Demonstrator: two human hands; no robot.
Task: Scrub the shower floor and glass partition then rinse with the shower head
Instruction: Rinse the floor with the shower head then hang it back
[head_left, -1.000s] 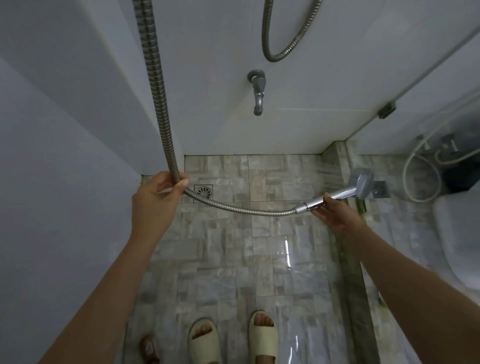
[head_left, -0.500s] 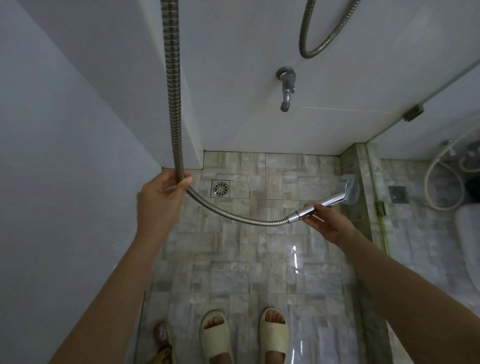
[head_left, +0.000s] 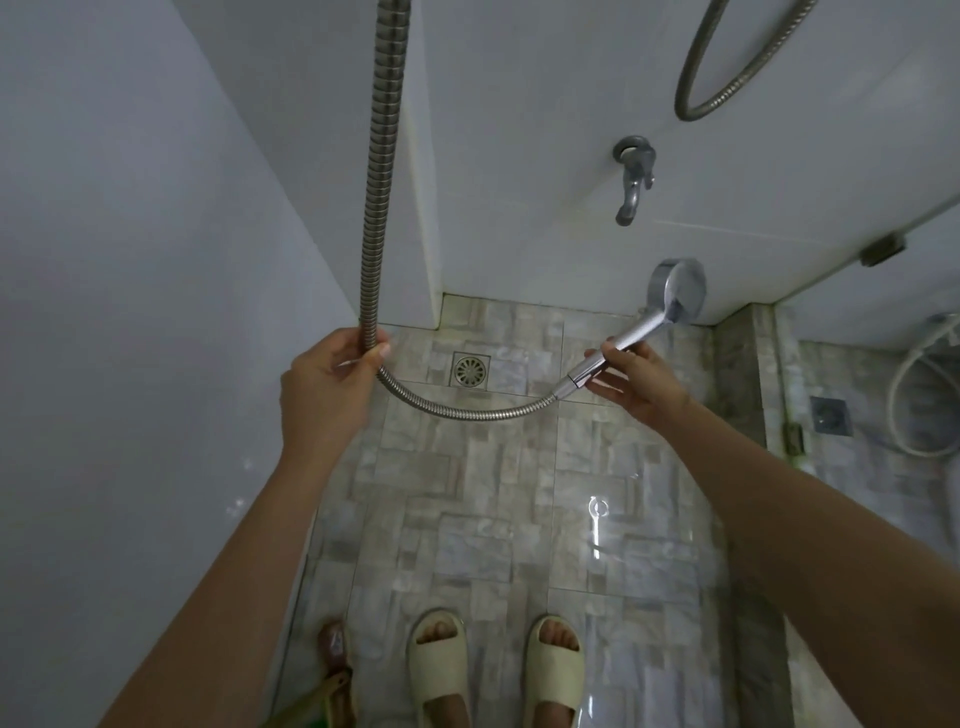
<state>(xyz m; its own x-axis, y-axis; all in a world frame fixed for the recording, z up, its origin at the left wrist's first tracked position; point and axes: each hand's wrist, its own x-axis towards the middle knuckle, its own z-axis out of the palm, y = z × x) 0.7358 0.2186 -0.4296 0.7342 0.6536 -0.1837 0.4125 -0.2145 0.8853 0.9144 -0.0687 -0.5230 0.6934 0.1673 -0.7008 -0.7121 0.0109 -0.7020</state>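
My right hand (head_left: 636, 387) grips the chrome handle of the shower head (head_left: 675, 288), whose round face tilts up toward the back wall. My left hand (head_left: 327, 384) pinches the ribbed metal hose (head_left: 379, 171) where it drops from above, and the hose sags in a curve between both hands. Below lies the wet marbled shower floor (head_left: 467, 499). The glass partition (head_left: 893, 244) stands at the right, held by a small metal clamp.
A round-grated floor drain (head_left: 470, 370) sits near the back left corner. A wall tap (head_left: 632, 176) sticks out of the back wall. My feet in cream slippers (head_left: 441, 670) stand at the bottom. Beyond the partition are a white hose and a second drain (head_left: 831, 415).
My right hand has swung the shower head up and away from the partition toward the back wall. The view has shifted left. My left hand keeps its hold on the hose.
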